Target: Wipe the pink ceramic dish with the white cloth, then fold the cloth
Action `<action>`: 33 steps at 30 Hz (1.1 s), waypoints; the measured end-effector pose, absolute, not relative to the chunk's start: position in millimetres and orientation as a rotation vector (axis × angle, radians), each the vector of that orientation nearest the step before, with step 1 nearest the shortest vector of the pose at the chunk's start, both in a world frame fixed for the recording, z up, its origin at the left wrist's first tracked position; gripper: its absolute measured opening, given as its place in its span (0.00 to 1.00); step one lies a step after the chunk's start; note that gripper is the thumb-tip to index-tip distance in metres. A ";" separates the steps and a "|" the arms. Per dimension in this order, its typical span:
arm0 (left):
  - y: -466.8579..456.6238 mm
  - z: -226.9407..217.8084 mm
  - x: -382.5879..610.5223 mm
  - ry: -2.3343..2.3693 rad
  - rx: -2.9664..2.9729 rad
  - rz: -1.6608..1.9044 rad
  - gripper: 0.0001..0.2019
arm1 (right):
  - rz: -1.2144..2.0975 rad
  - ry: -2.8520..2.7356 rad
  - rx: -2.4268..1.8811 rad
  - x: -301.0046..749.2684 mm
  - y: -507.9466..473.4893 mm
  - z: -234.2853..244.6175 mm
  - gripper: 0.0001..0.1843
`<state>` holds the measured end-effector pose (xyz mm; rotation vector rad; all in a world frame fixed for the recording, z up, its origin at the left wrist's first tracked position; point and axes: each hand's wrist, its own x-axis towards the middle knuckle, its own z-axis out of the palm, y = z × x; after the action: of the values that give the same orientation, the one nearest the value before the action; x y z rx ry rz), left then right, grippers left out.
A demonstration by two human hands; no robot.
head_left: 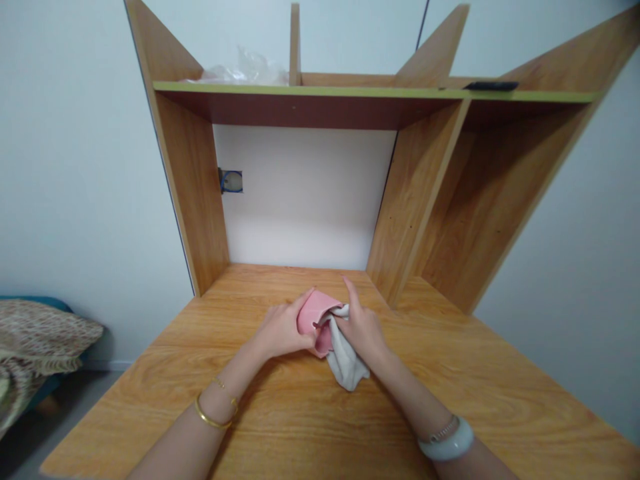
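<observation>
A pink, hollow container [316, 308] is held tilted on its side over the wooden desk, its opening toward the right. My left hand [286, 328] is wrapped round its left side, thumb below and fingers above. A light grey cloth [346, 360] is partly tucked into the opening, and the rest hangs down below. My right hand [364, 327] grips the cloth at the opening, with the index finger pointing up. The right fingertips inside the opening are hidden by the cloth and the container's rim.
The wooden desk [320, 427] carries a shelf unit [320, 93] at the back. Clear plastic bags [245, 70] and a flat black object [493, 86] lie on the shelf. An open wall socket box [232, 181] shows wiring. A patterned blanket [45, 333] covers furniture at left.
</observation>
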<state>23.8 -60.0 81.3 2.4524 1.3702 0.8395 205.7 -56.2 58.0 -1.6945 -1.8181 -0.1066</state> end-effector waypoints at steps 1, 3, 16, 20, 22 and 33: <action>-60.8 82.1 23.9 1.380 2.464 0.818 0.37 | -0.116 -1.838 -1.684 205.4 -56.5 57.8 0.36; -62.3 82.3 24.2 1.386 2.482 0.776 0.36 | -0.112 -1.874 -1.661 204.8 -56.9 57.9 0.36; -45.1 59.2 28.3 0.930 1.963 1.109 0.42 | 0.356 -1.403 -1.401 213.5 -41.6 46.3 0.35; -46.4 49.8 36.1 0.815 1.966 1.115 0.45 | 0.538 -1.263 -1.231 209.8 -31.3 37.2 0.31; -47.6 46.8 38.5 0.799 1.972 1.133 0.44 | 0.655 -1.267 -1.155 206.3 -28.2 33.1 0.29; -50.2 60.3 35.7 0.988 2.020 1.088 0.40 | 0.426 -1.439 -1.480 208.7 -28.7 43.0 0.39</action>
<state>35.7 -50.2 60.3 2.0198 0.9881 1.0882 208.7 -28.7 43.0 -1.4796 -1.4391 0.4257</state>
